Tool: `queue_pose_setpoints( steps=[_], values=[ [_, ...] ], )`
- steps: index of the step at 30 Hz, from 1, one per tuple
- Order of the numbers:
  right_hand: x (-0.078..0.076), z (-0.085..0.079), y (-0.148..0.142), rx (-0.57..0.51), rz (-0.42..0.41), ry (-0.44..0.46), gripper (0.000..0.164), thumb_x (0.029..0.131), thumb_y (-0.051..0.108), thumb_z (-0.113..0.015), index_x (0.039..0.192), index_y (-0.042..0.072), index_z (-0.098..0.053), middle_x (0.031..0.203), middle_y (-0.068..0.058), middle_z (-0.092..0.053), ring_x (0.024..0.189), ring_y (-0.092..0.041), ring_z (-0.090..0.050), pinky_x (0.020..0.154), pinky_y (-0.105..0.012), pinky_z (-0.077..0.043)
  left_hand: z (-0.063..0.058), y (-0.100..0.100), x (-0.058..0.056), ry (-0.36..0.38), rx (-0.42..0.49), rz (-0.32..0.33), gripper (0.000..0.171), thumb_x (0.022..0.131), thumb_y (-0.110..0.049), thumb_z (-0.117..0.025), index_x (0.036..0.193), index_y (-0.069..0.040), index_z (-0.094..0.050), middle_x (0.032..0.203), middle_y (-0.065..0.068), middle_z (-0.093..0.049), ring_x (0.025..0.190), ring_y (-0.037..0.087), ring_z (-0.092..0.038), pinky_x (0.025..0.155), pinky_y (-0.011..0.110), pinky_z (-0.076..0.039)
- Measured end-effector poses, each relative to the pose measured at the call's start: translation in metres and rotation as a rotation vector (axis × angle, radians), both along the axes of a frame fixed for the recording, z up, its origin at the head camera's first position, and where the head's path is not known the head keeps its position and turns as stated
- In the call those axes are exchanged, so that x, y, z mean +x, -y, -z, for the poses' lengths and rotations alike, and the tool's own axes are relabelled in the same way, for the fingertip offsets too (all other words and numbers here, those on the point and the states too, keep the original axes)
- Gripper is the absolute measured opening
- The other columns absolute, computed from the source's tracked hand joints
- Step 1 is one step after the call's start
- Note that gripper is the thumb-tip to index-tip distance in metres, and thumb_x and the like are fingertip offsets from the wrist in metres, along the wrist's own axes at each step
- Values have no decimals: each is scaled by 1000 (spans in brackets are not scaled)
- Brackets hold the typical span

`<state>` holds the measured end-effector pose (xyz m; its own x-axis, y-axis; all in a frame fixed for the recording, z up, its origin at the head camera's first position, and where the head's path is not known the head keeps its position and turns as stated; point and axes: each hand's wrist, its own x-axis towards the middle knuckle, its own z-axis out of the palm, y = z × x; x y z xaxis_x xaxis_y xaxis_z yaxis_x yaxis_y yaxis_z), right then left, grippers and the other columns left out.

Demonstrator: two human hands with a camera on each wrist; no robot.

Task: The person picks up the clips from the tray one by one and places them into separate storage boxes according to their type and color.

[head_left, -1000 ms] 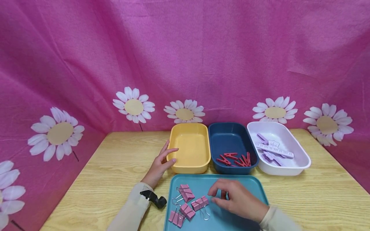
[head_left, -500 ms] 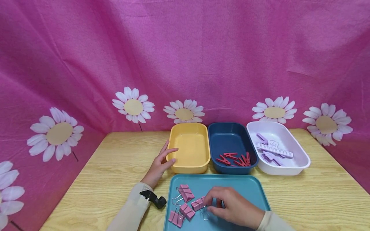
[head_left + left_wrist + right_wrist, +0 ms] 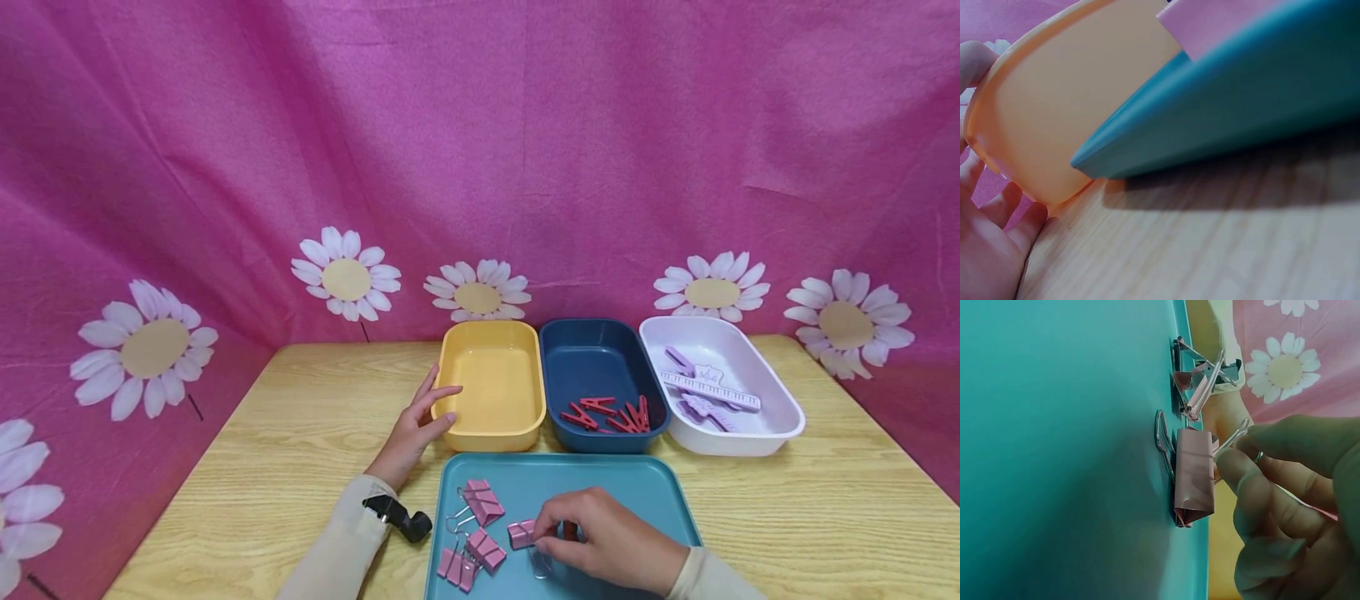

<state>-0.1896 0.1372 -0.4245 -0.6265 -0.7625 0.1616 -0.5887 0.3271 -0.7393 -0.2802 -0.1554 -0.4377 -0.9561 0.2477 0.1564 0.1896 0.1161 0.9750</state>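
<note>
My right hand (image 3: 607,537) is over the teal tray (image 3: 600,471). Its thumb and index finger pinch a wire handle of a pink binder clip (image 3: 1194,475), whose body is close to the tray surface. Several more pink binder clips (image 3: 483,502) lie on the tray's left side, with wire handles sticking out. At the yellow bin (image 3: 498,379), my left hand (image 3: 408,433) holds the left rim. Some of its fingers reach over the edge while others stay along the outer wall, as the left wrist view shows.
A navy bin (image 3: 596,362) beside the yellow one contains several red clothespins (image 3: 630,417). Right of it, a white bin (image 3: 780,417) holds purple clips and a piano-key patterned piece (image 3: 708,390). A pink flowered cloth (image 3: 525,167) hangs behind the wooden table (image 3: 322,400).
My right hand has moved left and down to the nearest binder clip and taken its handle. That clip has shifted slightly right, away from the others. My left hand has stayed put.
</note>
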Motion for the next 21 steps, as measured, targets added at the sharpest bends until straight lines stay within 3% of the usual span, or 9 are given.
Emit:
queue_pose_setpoints(
  steps=[7, 21],
  values=[
    [0, -1, -1, 19, -15, -5, 10, 94, 25, -63, 96, 21, -72, 89, 14, -68, 81, 2, -60, 75, -23, -54, 1, 0, 1, -5, 2, -1, 41, 95, -18, -61, 136, -14, -55, 162, -5, -6, 147, 16, -4, 118, 38, -13],
    [-1, -3, -4, 82, 9, -11, 16, 96, 29, -60, 99, 22, -74, 94, 15, -68, 86, 2, -60, 79, -24, -54, 1, 0, 0, -20, 11, 10, 40, 96, -14, -59, 136, -12, -54, 162, -5, -7, 147, 15, -3, 119, 38, -10]
  ],
)
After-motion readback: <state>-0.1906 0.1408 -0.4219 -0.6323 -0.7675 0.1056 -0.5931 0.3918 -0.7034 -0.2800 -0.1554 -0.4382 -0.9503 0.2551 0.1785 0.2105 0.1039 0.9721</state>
